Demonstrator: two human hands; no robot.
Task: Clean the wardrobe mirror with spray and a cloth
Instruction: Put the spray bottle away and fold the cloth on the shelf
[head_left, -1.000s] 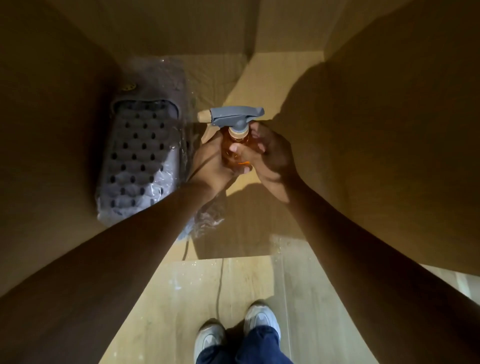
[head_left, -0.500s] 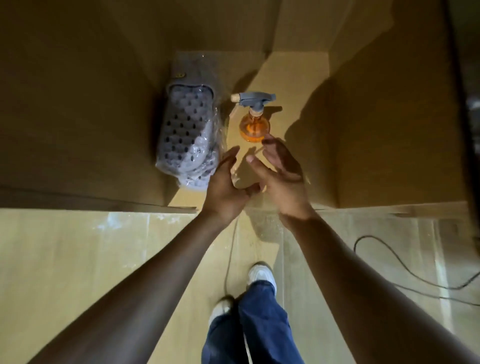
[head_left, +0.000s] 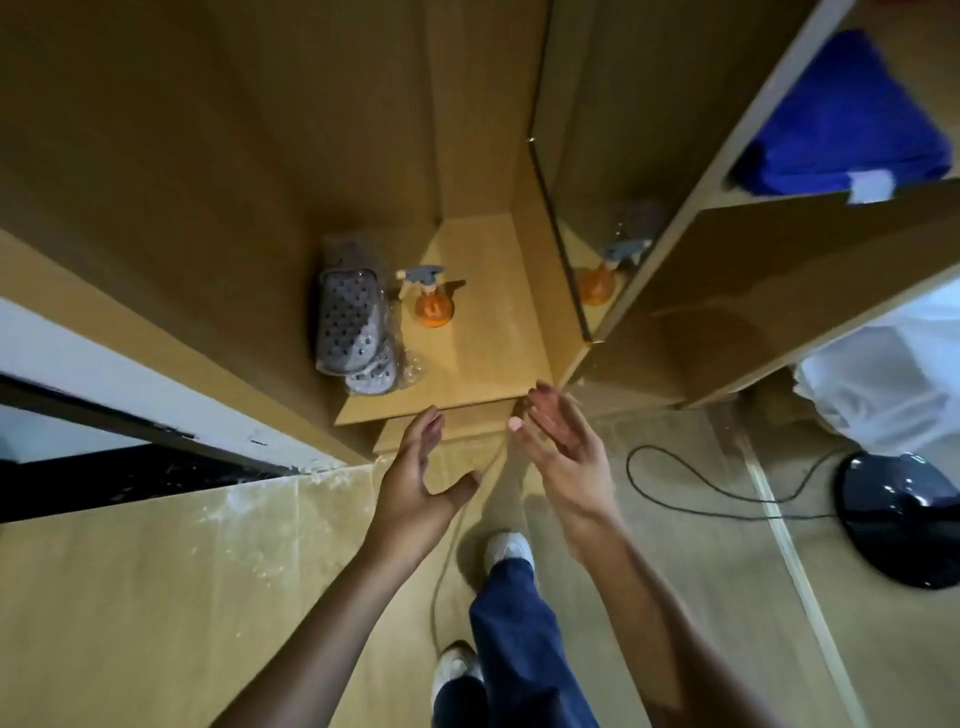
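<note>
An orange spray bottle (head_left: 433, 303) with a grey trigger head stands upright on the wardrobe's bottom shelf (head_left: 485, 364). Its reflection shows in the mirror (head_left: 592, 218) on the inside of the open wardrobe door, to the right. My left hand (head_left: 415, 480) and my right hand (head_left: 558, 441) hover with fingers spread in front of the shelf's front edge, apart from the bottle and holding nothing. A folded blue cloth (head_left: 852, 124) lies on an upper shelf at the far right.
A grey holed item in clear plastic wrap (head_left: 350, 330) lies left of the bottle. A black cable (head_left: 691, 483) runs across the wooden floor to a black fan base (head_left: 904, 519). White fabric (head_left: 883, 395) sits low on the right. My feet stand below.
Both hands set the spray bottle down on the shelf, let go and drew back out of the wardrobe. The view pulled away, bringing the mirror door and the blue cloth into sight.
</note>
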